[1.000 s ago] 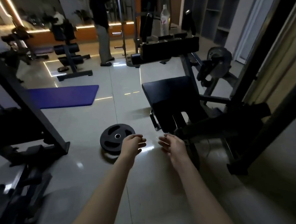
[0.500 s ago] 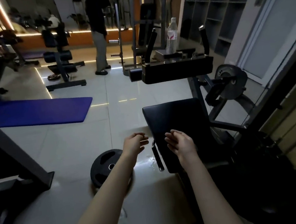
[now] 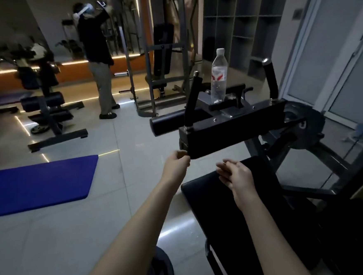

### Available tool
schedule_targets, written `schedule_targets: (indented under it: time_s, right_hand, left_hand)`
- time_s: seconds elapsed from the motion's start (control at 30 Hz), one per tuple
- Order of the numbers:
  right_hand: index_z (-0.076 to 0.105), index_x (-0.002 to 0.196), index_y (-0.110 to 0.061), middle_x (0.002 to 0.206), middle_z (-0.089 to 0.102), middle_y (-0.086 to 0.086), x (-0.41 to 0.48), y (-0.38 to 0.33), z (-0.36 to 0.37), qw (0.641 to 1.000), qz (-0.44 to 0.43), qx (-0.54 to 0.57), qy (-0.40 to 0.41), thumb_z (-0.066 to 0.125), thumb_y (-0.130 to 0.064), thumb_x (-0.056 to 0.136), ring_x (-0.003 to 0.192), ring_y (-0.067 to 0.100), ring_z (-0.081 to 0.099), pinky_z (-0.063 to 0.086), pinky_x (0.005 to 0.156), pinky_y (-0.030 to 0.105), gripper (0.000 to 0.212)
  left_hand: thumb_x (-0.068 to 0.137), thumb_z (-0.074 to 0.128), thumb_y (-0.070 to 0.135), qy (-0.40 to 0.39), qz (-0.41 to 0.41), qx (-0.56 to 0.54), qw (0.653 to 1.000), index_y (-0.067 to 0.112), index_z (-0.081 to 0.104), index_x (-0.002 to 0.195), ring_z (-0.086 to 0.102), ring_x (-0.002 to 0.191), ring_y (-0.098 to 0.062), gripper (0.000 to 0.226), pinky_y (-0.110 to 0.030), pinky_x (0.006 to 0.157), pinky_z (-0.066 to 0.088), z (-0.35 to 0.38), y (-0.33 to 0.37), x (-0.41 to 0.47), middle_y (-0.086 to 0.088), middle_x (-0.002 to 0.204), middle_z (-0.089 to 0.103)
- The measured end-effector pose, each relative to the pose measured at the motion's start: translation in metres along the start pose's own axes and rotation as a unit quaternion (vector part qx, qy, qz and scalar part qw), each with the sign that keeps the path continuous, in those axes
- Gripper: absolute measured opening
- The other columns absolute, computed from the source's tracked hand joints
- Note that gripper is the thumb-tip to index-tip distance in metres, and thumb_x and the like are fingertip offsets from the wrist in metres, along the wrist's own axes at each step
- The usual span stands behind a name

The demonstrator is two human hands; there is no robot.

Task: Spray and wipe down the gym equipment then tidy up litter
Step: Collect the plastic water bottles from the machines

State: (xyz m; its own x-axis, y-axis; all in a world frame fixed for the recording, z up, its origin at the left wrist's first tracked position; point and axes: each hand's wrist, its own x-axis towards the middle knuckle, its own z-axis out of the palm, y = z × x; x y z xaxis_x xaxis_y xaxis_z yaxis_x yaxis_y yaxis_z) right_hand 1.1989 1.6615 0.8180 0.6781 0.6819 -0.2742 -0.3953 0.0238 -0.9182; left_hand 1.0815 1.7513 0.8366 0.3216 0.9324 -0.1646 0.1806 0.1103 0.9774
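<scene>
Clear plastic bottle [image 3: 218, 76] stands upright on the machine's top bracket [image 3: 228, 112], beyond both hands; likely light, thin-walled, easily tipped (take it mid-body at the label, 1 hand suffices); left hand [image 3: 176, 164] and right hand [image 3: 237, 174] loosely curled, holding nothing.

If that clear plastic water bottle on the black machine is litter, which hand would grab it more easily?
Probably the right hand: it is empty, nearly in line with the clear plastic water bottle. The left hand sits further aside, with a black upright handle between it and the bottle.
</scene>
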Motion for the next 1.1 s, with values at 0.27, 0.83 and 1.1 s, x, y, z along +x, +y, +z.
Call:
schedule_targets:
  time_s: [0.27, 0.83, 1.1]
  right_hand:
    - [0.058, 0.093, -0.015, 0.087, 0.066, 0.001, 0.158, -0.065, 0.044, 0.996, -0.087, -0.031, -0.001, 0.043, -0.007, 0.097, 0.076, 0.012, 0.061, 0.048, 0.072, 0.022, 0.017]
    - [0.011, 0.15, -0.014, 0.155, 0.02, 0.012, 0.372, -0.13, 0.11, 0.917, -0.196, -0.332, 0.102, 0.075, -0.04, 0.076, 0.142, 0.03, 0.021, 0.023, 0.113, 0.052, 0.102]
    - [0.022, 0.149, -0.016, 0.147, 0.038, 0.01, 0.393, -0.125, 0.133, 0.93, -0.185, -0.305, 0.089, 0.079, -0.034, 0.072, 0.136, 0.03, 0.035, 0.03, 0.11, 0.051, 0.098]
  left_hand:
    - [0.073, 0.072, 0.036, 0.045, 0.12, 0.183, 0.975, 0.012, 0.03, 0.142, 0.038, 0.13, -0.028, 0.085, -0.046, 0.107, 0.038, 0.039, 0.06, 0.163, -0.012, 0.141, 0.033]
    - [0.076, 0.047, 0.024, 0.174, 0.34, 0.243, 0.892, 0.028, 0.032, 0.096, 0.053, 0.051, -0.038, 0.026, -0.041, 0.046, 0.047, 0.067, 0.044, 0.252, -0.006, 0.06, 0.052]
    - [0.076, 0.039, 0.036, 0.177, 0.372, 0.25, 0.876, 0.025, 0.033, 0.099, 0.05, 0.046, -0.034, 0.027, -0.035, 0.041, 0.043, 0.067, 0.043, 0.253, 0.005, 0.059, 0.043]
